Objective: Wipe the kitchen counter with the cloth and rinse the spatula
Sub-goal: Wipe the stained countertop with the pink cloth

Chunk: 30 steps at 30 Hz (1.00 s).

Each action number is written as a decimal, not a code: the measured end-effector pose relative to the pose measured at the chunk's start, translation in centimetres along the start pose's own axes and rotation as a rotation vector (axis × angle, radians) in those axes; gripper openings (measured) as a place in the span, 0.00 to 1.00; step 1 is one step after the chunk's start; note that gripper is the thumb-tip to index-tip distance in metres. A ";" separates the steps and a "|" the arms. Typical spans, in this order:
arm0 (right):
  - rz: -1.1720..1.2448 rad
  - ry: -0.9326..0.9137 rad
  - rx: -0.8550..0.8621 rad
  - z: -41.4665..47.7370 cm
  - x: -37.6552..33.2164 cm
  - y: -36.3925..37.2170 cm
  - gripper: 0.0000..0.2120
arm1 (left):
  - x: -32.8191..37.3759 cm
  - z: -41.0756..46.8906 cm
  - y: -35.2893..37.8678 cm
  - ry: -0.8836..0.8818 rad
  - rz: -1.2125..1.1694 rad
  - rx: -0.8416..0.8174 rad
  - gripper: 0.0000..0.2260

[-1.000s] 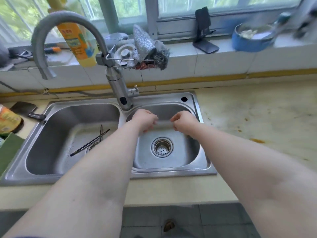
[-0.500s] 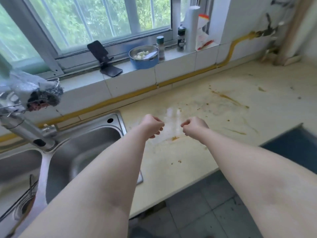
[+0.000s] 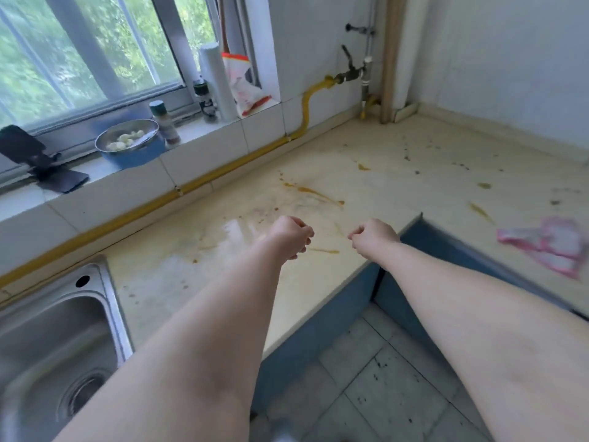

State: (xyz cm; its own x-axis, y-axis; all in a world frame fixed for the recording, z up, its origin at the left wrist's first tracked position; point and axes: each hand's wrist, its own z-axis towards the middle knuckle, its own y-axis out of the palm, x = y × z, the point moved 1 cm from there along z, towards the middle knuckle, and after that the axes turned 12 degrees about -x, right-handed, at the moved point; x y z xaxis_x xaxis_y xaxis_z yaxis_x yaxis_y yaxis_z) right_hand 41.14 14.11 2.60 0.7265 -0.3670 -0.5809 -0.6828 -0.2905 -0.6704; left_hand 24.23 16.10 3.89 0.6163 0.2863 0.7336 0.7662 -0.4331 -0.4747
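My left hand (image 3: 291,234) and my right hand (image 3: 374,236) hover side by side over the front of the pale counter (image 3: 382,161), both curled into loose fists with nothing in them. The counter carries orange-brown smears (image 3: 314,193) and a wet patch (image 3: 237,228) just beyond my left hand. A crumpled pink and white cloth (image 3: 554,244) lies on the counter's right wing, well to the right of my right hand. No spatula is in view.
The steel sink (image 3: 47,330) is at the lower left. On the window sill stand a blue bowl with white pieces (image 3: 130,143), a black phone stand (image 3: 38,161), small bottles (image 3: 165,122) and a bag (image 3: 243,84). A yellow pipe (image 3: 223,170) runs along the wall. Blue cabinets (image 3: 439,244) edge the floor corner.
My view has swung right from the sink to the stained counter. Both fists travelled with it, keeping their spacing. The pink cloth has come into view at the right.
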 end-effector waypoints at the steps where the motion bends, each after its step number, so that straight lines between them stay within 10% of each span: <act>1: 0.001 0.022 0.011 0.1 0.8 -0.7 0.16 | 0.8 0.4 0.9 0.011 0.011 -0.020 0.09; 30: 0.207 0.834 0.470 5.4 21.9 -17.5 0.23 | 20.7 18.8 22.3 0.236 0.296 -0.630 0.07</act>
State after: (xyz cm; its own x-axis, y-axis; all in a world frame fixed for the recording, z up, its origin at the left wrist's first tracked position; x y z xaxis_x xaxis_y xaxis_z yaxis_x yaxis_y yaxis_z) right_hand 69.39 15.95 -0.91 0.1851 -0.9305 -0.3162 -0.5588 0.1651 -0.8127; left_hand 57.48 28.40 -0.65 0.6713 -0.0796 0.7369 0.2803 -0.8931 -0.3519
